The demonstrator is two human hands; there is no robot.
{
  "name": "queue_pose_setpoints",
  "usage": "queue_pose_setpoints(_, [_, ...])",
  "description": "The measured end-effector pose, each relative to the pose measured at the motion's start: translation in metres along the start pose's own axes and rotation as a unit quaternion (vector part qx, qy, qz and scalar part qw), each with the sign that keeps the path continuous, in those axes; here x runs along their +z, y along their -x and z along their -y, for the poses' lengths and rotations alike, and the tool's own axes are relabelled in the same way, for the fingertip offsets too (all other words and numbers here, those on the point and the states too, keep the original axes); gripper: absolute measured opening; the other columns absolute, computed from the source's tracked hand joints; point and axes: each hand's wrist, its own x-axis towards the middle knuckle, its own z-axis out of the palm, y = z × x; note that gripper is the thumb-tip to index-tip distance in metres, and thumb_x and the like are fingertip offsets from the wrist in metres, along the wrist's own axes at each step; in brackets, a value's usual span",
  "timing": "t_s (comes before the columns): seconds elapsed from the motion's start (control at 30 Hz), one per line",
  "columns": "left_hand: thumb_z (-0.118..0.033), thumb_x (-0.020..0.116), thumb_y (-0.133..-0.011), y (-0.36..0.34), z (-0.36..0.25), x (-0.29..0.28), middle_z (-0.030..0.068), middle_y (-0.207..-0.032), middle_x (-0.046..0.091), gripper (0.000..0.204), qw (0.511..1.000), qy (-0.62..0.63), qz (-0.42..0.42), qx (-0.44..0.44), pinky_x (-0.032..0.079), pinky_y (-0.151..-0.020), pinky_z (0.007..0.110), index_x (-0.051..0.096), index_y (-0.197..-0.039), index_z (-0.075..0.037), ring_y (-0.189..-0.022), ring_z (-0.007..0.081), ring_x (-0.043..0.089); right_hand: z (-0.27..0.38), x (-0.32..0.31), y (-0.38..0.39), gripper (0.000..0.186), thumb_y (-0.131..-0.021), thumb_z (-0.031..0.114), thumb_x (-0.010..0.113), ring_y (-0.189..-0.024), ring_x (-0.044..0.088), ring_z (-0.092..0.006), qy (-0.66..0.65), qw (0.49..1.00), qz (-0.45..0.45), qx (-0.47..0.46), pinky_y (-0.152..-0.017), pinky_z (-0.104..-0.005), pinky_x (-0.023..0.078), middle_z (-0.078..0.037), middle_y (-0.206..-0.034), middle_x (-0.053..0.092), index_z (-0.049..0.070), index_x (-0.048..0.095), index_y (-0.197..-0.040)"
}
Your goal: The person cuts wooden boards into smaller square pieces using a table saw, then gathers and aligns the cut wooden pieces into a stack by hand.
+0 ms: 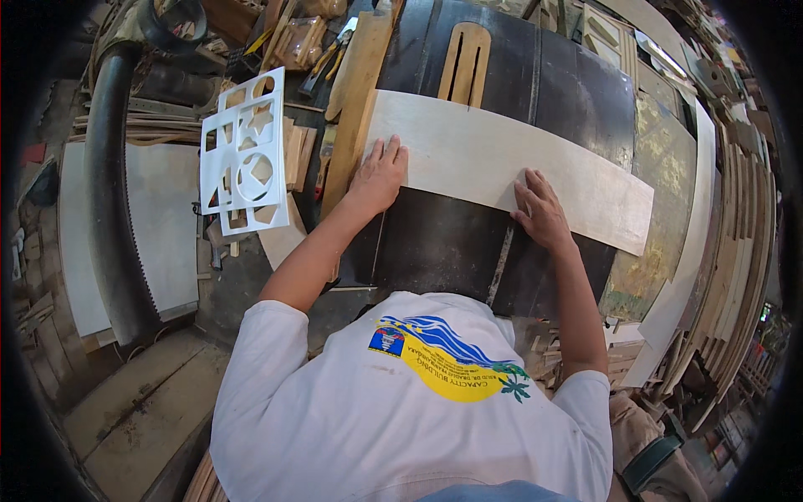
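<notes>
One pale board (468,142) lies right of the wooden bar (361,117). From far off, I see the left hand (378,178) by the bar, fingers nearly together on the board, maybe to hold it snug. Farther from the bar, the right hand (542,211), fingers bent and close together, seems to steady it.

Looks cluttered and dimly lit; has boards (740,276) stacked along the right, a white panel (167,226) at left, a dark worktop (452,243) between, planks (146,402) at lower left.
</notes>
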Motion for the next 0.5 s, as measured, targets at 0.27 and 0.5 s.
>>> queue_pose_setpoints(0.27, [-0.001,0.064,-0.081,-0.050,0.018,-0.003,0.0252,-0.151,0.038,0.062,1.000,-0.025,0.011,0.007,0.040,-0.112,0.050,0.041,-0.139,0.002,-0.137,0.0473,0.039,-0.024,-0.014,-0.042,0.058,-0.080,0.016,0.079,-0.146,0.031,-0.0371,0.004,1.000,-0.004,-0.003,-0.121,-0.0457,0.029,-0.020,-0.154,0.039,0.007,0.058,-0.134])
queue_pose_setpoints(0.5, [-0.002,0.055,-0.089,-0.097,0.027,-0.016,0.0227,-0.153,0.038,0.053,0.999,-0.018,0.033,-0.019,0.041,-0.111,0.051,0.043,-0.141,0.002,-0.140,0.0452,0.037,-0.046,-0.029,-0.083,0.059,-0.082,0.015,0.078,-0.147,0.031,-0.0353,0.011,1.000,-0.004,0.003,-0.119,-0.0425,0.031,-0.018,-0.155,0.039,0.009,0.058,-0.137])
